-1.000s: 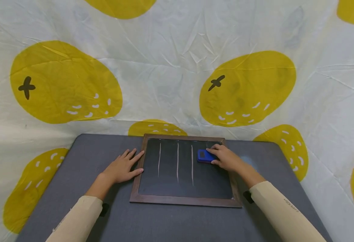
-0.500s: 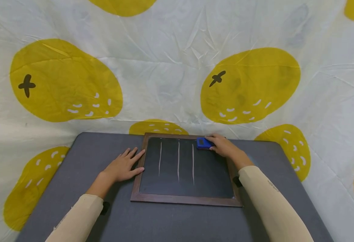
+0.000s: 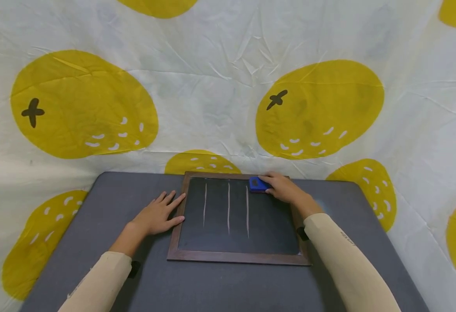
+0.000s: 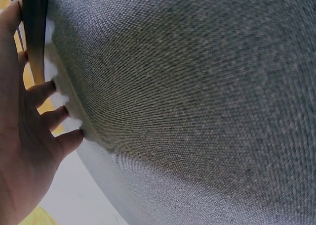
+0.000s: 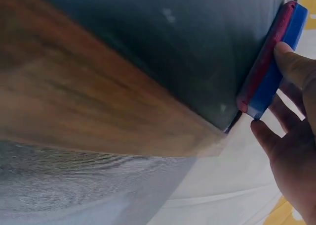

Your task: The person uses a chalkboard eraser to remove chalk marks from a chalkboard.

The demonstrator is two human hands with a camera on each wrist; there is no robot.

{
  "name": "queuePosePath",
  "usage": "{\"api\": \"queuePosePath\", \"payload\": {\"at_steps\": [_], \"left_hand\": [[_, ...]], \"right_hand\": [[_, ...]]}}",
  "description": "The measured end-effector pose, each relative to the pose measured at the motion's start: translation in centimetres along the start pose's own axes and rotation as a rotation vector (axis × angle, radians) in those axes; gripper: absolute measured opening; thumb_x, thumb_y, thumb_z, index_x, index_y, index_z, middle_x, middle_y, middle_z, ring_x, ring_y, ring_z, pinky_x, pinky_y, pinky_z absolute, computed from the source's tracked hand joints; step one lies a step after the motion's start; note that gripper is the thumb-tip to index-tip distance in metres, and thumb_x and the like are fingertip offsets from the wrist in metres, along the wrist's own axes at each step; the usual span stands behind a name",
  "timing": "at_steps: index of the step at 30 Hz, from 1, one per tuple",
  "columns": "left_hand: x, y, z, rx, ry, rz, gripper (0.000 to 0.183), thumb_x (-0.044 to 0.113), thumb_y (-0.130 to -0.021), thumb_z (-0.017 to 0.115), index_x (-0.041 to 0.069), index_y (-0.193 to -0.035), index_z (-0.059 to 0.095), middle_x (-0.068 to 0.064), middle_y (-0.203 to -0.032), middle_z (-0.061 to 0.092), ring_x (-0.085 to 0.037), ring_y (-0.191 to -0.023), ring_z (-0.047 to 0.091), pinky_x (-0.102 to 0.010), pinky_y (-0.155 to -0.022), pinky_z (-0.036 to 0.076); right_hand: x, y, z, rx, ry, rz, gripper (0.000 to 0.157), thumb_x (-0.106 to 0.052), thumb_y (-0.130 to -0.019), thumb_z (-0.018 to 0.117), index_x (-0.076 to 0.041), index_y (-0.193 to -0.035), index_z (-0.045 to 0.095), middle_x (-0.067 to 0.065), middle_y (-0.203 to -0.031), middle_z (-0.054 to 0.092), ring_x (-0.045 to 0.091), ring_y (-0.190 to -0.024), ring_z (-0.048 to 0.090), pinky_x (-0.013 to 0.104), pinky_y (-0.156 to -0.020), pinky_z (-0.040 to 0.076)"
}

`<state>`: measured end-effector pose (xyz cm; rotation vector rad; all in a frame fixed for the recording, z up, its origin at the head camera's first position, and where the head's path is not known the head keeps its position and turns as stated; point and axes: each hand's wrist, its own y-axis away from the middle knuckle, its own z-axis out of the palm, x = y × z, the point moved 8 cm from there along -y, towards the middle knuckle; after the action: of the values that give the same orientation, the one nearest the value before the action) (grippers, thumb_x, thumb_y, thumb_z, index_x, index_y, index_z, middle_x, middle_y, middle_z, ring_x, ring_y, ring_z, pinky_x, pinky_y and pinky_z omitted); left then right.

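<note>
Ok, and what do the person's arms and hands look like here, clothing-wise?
The left sleeve and right sleeve are beige, each with small dark markings. A black piece shows at each cuff. The left hand and right hand wear no gloves.

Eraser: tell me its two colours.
The eraser is blue with a dark red layer, clearest in the right wrist view.

My head view looks forward and down at the rectangular black chalkboard [image 3: 239, 219]; 2 wrist views look close along its sides; all 3 share its brown wooden frame [image 3: 239, 258].
</note>
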<state>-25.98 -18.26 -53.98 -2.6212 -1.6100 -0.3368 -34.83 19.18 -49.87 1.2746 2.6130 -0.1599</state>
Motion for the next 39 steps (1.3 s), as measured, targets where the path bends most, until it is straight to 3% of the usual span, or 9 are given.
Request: {"api": "queuePosePath", "payload": {"at_steps": [8, 16, 21, 28, 39], "left_hand": [[-0.3, 0.1, 0.1, -0.007, 0.001, -0.014, 0.08, 0.064, -0.102, 0.048, 0.024, -0.167, 0.023, -0.022, -0.168, 0.028, -0.053, -0.153, 0.025, -0.072, -0.116, 0.03], [-0.2, -0.3, 0.2, -0.017, -0.004, -0.013, 0.08, 0.065, -0.102, 0.047, 0.025, -0.167, 0.021, -0.021, -0.169, 0.026, -0.052, -0.154, 0.023, -0.072, -0.117, 0.029], [0.0, -0.3, 0.0, -0.003, -0.005, -0.006, 0.079, 0.063, -0.103, 0.048, 0.023, -0.167, 0.025, -0.023, -0.168, 0.028, -0.053, -0.152, 0.025, -0.072, -0.116, 0.03], [-0.1, -0.1, 0.2, -0.013, -0.005, -0.01, 0.079, 0.065, -0.103, 0.047, 0.023, -0.167, 0.024, -0.023, -0.168, 0.028, -0.053, -0.152, 0.025, -0.072, -0.116, 0.03], [0.1, -0.1, -0.2, 0.0, 0.006, -0.021, 0.078, 0.064, -0.103, 0.047, 0.022, -0.166, 0.027, -0.023, -0.166, 0.031, -0.054, -0.151, 0.027, -0.073, -0.115, 0.031]], "right_hand": [[-0.6, -0.2, -0.4, -0.003, -0.01, -0.035, 0.054, -0.003, -0.099, 0.067, 0.005, -0.15, 0.05, 0.029, -0.145, 0.052, 0.045, -0.131, 0.054, 0.058, -0.107, 0.047], [-0.1, 1.1, -0.1, -0.03, 0.017, 0.002, 0.056, -0.008, -0.099, 0.07, 0.002, -0.151, 0.051, 0.029, -0.146, 0.052, 0.045, -0.131, 0.054, 0.059, -0.107, 0.046], [-0.9, 2.8, 0.4, -0.037, 0.025, -0.003, 0.056, -0.014, -0.099, 0.071, 0.0, -0.15, 0.053, 0.026, -0.141, 0.056, 0.042, -0.126, 0.058, 0.058, -0.105, 0.049], [-3.4, 5.9, 1.0, -0.028, 0.014, -0.043, 0.058, -0.019, -0.097, 0.073, -0.002, -0.149, 0.054, 0.023, -0.139, 0.058, 0.041, -0.122, 0.06, 0.058, -0.1, 0.052], [-7.0, 10.4, 1.8, 0.007, 0.02, -0.173, 0.058, -0.025, -0.093, 0.078, -0.004, -0.145, 0.06, 0.015, -0.131, 0.064, 0.031, -0.113, 0.064, 0.049, -0.09, 0.057]]}}
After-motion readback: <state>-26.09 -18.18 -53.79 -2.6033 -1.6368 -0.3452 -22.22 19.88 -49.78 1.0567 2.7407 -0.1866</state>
